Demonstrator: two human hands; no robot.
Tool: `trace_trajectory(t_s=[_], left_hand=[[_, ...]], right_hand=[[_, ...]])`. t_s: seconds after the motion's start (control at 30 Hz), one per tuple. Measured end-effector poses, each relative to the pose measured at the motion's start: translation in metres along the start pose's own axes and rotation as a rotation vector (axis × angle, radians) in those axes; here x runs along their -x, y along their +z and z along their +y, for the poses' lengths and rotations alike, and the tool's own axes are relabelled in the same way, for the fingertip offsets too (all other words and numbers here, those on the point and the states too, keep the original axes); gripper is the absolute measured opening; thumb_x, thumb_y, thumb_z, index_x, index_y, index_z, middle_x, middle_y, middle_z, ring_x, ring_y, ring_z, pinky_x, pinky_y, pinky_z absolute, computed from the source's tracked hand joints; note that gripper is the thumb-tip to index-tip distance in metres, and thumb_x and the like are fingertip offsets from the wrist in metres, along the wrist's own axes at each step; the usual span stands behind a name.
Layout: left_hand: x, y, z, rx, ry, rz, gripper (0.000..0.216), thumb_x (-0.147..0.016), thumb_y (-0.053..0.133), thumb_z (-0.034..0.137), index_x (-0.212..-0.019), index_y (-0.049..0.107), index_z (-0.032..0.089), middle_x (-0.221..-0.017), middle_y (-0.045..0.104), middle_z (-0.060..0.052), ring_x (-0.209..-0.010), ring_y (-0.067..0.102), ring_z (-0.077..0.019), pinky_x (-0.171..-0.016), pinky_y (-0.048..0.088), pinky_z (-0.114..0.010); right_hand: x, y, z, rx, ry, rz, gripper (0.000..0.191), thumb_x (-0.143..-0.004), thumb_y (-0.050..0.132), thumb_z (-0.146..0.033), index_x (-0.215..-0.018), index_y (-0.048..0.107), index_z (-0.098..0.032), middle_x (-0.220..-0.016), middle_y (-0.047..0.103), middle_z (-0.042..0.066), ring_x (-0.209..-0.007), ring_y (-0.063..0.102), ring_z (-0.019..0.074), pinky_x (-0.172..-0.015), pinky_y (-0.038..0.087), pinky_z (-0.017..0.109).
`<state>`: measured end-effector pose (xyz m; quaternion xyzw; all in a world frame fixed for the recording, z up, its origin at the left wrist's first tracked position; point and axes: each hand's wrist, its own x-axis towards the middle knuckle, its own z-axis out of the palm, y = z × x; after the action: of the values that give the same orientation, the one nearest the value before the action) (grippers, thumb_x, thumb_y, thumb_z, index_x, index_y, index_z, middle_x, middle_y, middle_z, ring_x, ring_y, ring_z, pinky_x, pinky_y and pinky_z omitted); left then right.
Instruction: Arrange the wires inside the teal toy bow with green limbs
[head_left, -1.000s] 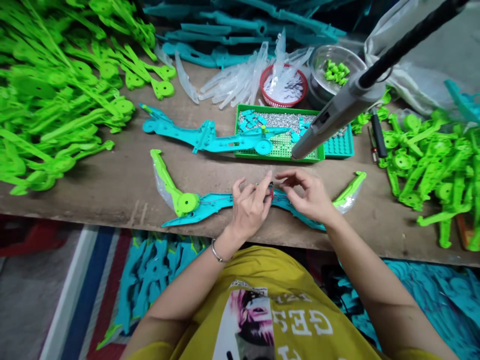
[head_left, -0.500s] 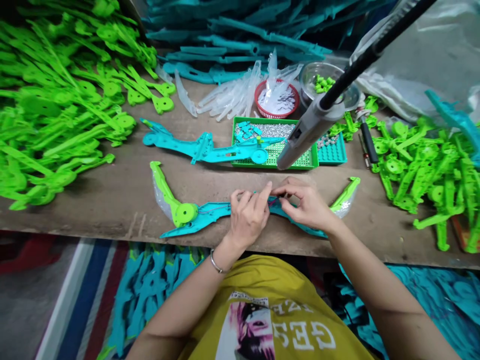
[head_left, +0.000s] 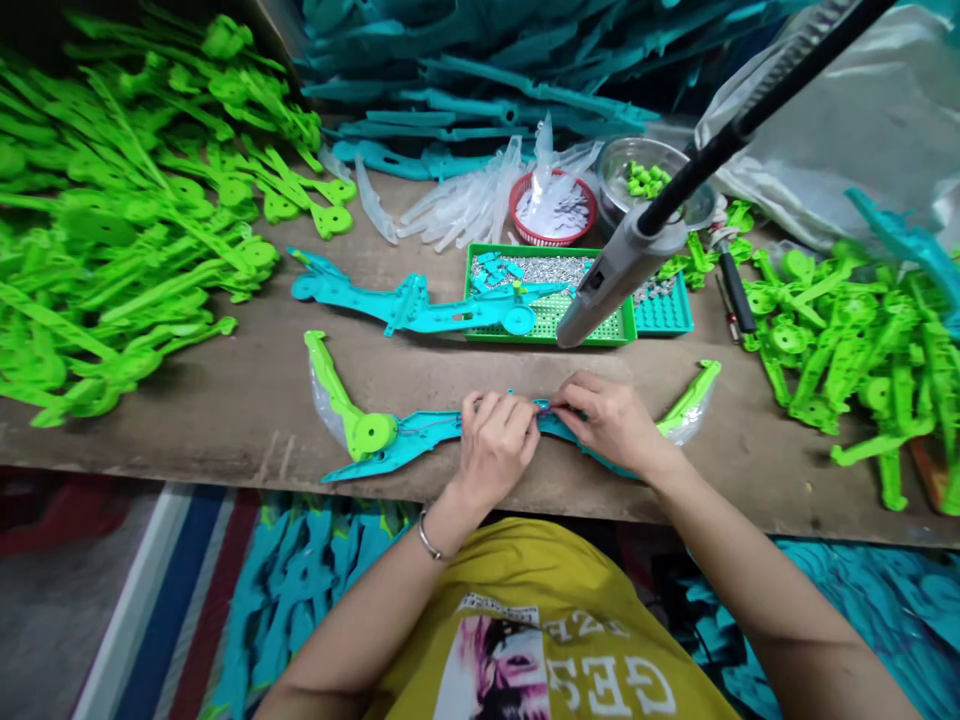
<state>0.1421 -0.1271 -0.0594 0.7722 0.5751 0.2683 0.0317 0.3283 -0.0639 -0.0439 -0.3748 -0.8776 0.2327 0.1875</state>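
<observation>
A teal toy bow [head_left: 409, 438] with bright green limbs lies along the near edge of the wooden table [head_left: 247, 400]. My left hand [head_left: 495, 445] and my right hand [head_left: 611, 420] meet at its middle, fingertips pinched together on a small part there. That part is too small to make out. The bow's left green limb [head_left: 337, 400] and right green limb [head_left: 694, 398] stick out past my hands. A second teal bow body [head_left: 405, 300] lies just beyond.
A grey powered screwdriver [head_left: 619, 275] hangs over a green tray [head_left: 547, 315] of screws. Behind it sit a red basket [head_left: 551, 205] and a metal bowl [head_left: 649, 180]. Heaps of green parts [head_left: 112, 220] fill the left, more green parts [head_left: 847, 340] the right.
My fingers have closed in and lowered onto the bow's middle; earlier they were spread and raised a little. The view has shifted slightly.
</observation>
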Motion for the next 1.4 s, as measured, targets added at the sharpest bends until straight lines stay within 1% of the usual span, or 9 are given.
trace_trajectory(t_s=[0.2, 0.33, 0.5, 0.63, 0.77, 0.87, 0.93, 1.0, 1.4], left_hand=[[0.007, -0.005, 0.002, 0.019, 0.075, -0.003, 0.01, -0.091, 0.059, 0.016, -0.094, 0.067, 0.021, -0.094, 0.076, -0.002, -0.09, 0.065, -0.0201, -0.106, 0.032, -0.048], [0.008, -0.002, 0.006, 0.001, 0.052, 0.041, 0.006, -0.092, 0.062, 0.02, -0.091, 0.068, 0.021, -0.091, 0.077, -0.001, -0.087, 0.066, -0.0196, -0.106, 0.033, -0.049], [0.005, 0.001, 0.009, -0.008, 0.02, 0.038, 0.015, -0.093, 0.058, 0.014, -0.087, 0.069, 0.021, -0.085, 0.075, -0.001, -0.086, 0.064, -0.0192, -0.103, 0.036, -0.047], [0.007, -0.002, 0.003, -0.01, 0.068, -0.076, 0.019, -0.094, 0.055, 0.014, -0.1, 0.072, 0.02, -0.097, 0.075, -0.005, -0.093, 0.062, -0.0222, -0.094, 0.042, -0.043], [0.013, -0.013, -0.004, 0.035, 0.128, -0.255, 0.033, -0.093, 0.055, 0.02, -0.124, 0.066, 0.017, -0.12, 0.069, -0.013, -0.108, 0.06, -0.0286, -0.093, 0.047, -0.046], [0.018, -0.023, -0.004, 0.078, 0.106, -0.331, 0.051, -0.09, 0.065, 0.036, -0.136, 0.058, 0.016, -0.146, 0.051, -0.021, -0.134, 0.047, -0.0375, -0.106, 0.041, -0.058], [0.02, -0.026, -0.003, 0.077, 0.078, -0.356, 0.059, -0.086, 0.071, 0.035, -0.14, 0.055, 0.017, -0.158, 0.035, -0.023, -0.146, 0.033, -0.0411, -0.113, 0.034, -0.063], [0.022, -0.026, -0.002, 0.066, 0.056, -0.369, 0.06, -0.084, 0.074, 0.029, -0.14, 0.055, 0.017, -0.161, 0.028, -0.025, -0.149, 0.027, -0.0422, -0.114, 0.032, -0.064], [0.025, -0.017, -0.007, 0.031, 0.074, -0.406, 0.072, -0.072, 0.085, 0.033, -0.136, 0.056, 0.016, -0.156, 0.038, -0.027, -0.142, 0.041, -0.0414, -0.113, 0.036, -0.063]], right_hand=[[0.004, 0.014, 0.0, -0.02, 0.007, 0.033, 0.013, -0.094, 0.055, -0.015, -0.09, 0.067, -0.018, -0.09, 0.069, 0.007, -0.08, 0.066, 0.0165, -0.072, 0.052, 0.027], [0.007, 0.018, 0.0, -0.015, -0.02, 0.072, 0.013, -0.094, 0.054, -0.014, -0.093, 0.067, -0.018, -0.09, 0.07, 0.008, -0.081, 0.068, 0.0178, -0.073, 0.055, 0.029], [0.01, 0.013, -0.001, 0.056, -0.068, 0.077, 0.023, -0.091, 0.053, -0.009, -0.105, 0.068, -0.019, -0.106, 0.071, 0.009, -0.09, 0.069, 0.0199, -0.077, 0.058, 0.032], [0.012, 0.013, -0.002, 0.215, -0.055, 0.082, 0.022, -0.094, 0.052, -0.013, -0.103, 0.071, -0.02, -0.103, 0.07, 0.01, -0.088, 0.068, 0.0215, -0.076, 0.057, 0.035], [0.016, 0.018, 0.0, 0.196, -0.019, 0.098, 0.023, -0.096, 0.049, -0.013, -0.103, 0.071, -0.018, -0.099, 0.07, 0.01, -0.086, 0.069, 0.0195, -0.073, 0.058, 0.031], [0.016, 0.021, 0.002, 0.12, -0.017, 0.148, 0.021, -0.095, 0.053, -0.014, -0.104, 0.071, -0.02, -0.101, 0.072, 0.008, -0.087, 0.071, 0.0185, -0.075, 0.059, 0.03], [0.013, 0.023, 0.003, 0.03, -0.017, 0.178, 0.019, -0.094, 0.055, -0.015, -0.102, 0.072, -0.021, -0.1, 0.075, 0.007, -0.088, 0.072, 0.0178, -0.077, 0.059, 0.031], [0.009, 0.023, 0.003, -0.061, -0.003, 0.181, 0.017, -0.094, 0.058, -0.016, -0.098, 0.073, -0.022, -0.098, 0.077, 0.006, -0.089, 0.073, 0.0184, -0.081, 0.06, 0.033], [-0.005, 0.026, 0.001, -0.218, 0.113, 0.124, 0.006, -0.088, 0.07, -0.022, -0.086, 0.076, -0.023, -0.091, 0.079, 0.004, -0.087, 0.073, 0.0218, -0.085, 0.053, 0.041]])
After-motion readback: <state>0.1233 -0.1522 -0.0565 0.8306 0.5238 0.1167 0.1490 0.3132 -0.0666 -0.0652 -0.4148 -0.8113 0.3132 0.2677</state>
